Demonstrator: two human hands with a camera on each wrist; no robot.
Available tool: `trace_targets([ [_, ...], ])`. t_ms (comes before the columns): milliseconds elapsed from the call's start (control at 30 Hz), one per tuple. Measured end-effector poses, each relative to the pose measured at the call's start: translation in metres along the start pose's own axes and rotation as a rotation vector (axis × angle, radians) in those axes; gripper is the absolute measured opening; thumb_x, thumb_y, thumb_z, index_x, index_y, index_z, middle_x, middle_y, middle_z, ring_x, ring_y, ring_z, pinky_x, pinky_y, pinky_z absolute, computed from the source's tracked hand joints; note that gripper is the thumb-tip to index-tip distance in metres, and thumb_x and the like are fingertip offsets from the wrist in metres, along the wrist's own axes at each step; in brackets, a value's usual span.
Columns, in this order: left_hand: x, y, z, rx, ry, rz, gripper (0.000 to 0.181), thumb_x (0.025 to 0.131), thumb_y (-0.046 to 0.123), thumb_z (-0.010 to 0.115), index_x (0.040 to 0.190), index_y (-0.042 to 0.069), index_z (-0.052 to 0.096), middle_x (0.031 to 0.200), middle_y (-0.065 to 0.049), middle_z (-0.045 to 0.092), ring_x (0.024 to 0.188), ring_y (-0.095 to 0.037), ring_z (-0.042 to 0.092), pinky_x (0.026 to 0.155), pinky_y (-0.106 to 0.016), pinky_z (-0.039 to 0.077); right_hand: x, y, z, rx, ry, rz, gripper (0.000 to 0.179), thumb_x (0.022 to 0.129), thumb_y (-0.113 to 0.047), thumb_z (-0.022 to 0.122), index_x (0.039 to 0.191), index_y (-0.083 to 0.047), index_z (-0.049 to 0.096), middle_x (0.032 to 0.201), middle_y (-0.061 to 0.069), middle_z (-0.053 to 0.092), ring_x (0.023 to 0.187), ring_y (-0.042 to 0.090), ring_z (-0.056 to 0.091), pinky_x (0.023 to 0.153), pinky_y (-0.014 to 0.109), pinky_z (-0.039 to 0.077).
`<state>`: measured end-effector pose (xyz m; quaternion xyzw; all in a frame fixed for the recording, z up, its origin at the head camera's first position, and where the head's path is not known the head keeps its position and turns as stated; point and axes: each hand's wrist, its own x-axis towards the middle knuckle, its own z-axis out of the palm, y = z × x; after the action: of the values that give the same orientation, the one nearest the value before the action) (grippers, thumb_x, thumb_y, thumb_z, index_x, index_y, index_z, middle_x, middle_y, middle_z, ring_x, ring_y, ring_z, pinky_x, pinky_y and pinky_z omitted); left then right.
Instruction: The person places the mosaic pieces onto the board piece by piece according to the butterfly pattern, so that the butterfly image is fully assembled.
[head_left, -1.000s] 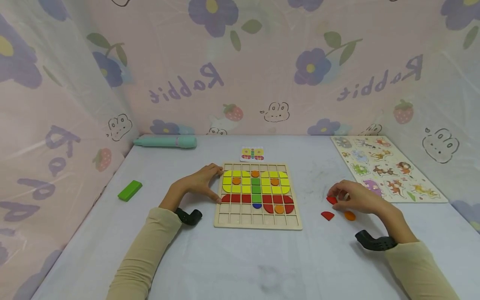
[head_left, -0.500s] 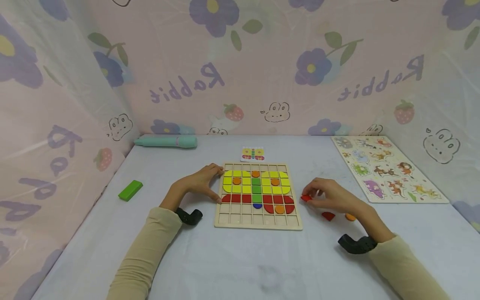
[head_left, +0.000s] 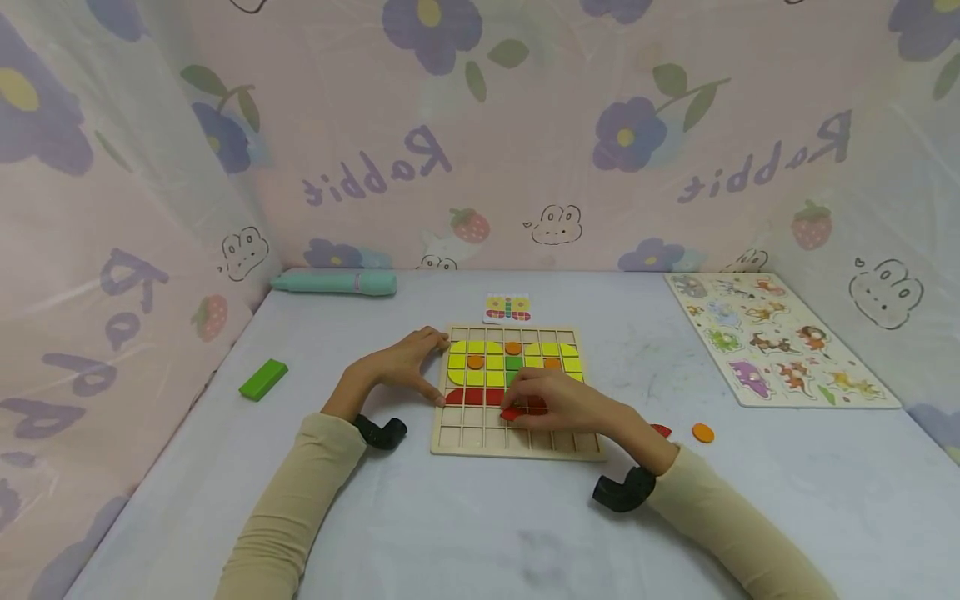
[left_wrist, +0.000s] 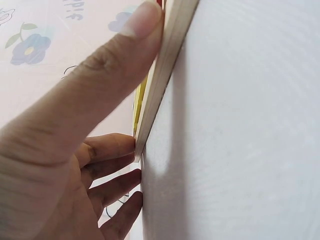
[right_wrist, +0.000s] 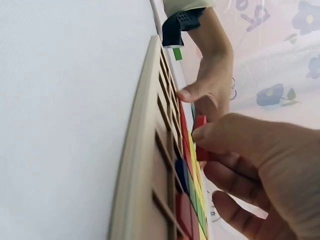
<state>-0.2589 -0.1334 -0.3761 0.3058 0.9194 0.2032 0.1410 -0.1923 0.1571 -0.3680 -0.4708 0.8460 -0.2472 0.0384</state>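
Observation:
A wooden grid board (head_left: 469,438) lies in the middle of the table, with yellow, red, orange and green flat pieces set in its squares. My left hand (head_left: 396,367) rests at the board's left side, thumb and fingers spread and touching its edge; the left wrist view shows the thumb (left_wrist: 107,62) against the wooden rim. Over the board's lower middle, my right hand (head_left: 558,402) pinches a red wedge-shaped piece (right_wrist: 201,137) between thumb and fingers. This hand covers part of the pattern's right half. A small pattern card (head_left: 507,308) lies just behind the board.
Right of the board lie an orange disc (head_left: 702,432) and another red piece (head_left: 661,431), partly behind my right forearm. A board with animal pictures (head_left: 780,337) is at the back right. A green block (head_left: 263,379) and a teal marker-shaped case (head_left: 334,282) are at left.
My right hand has picked up a red piece from the table on the right and carried it left over the board. The left hand stays at the board's edge.

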Motion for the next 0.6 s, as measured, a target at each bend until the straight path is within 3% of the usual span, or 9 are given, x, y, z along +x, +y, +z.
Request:
trace_targets([
  [400,0.001,0.0,0.0,-0.009,-0.005,0.001,0.093,0.064,0.047,0.082,0.135,0.006,0.039,0.14,-0.007,0.034,0.132,-0.025,0.028,0.111,-0.043,0.024,0.017,0.002,0.017,-0.048,-0.014,-0.07,0.018,0.085,-0.014,0.068,0.103,-0.015,0.07,0.101,-0.005,0.064,0.096,0.008,0.056,0.087,0.021,0.048],
  [600,0.001,0.0,0.0,-0.008,-0.006,0.005,0.093,0.063,0.048,0.082,0.134,0.006,0.039,0.141,-0.008,0.034,0.132,-0.026,0.028,0.111,-0.044,0.024,0.018,0.0,0.016,-0.047,0.009,-0.024,0.017,0.084,-0.015,0.07,0.101,-0.014,0.069,0.1,-0.006,0.063,0.095,0.007,0.056,0.086,0.021,0.048],
])
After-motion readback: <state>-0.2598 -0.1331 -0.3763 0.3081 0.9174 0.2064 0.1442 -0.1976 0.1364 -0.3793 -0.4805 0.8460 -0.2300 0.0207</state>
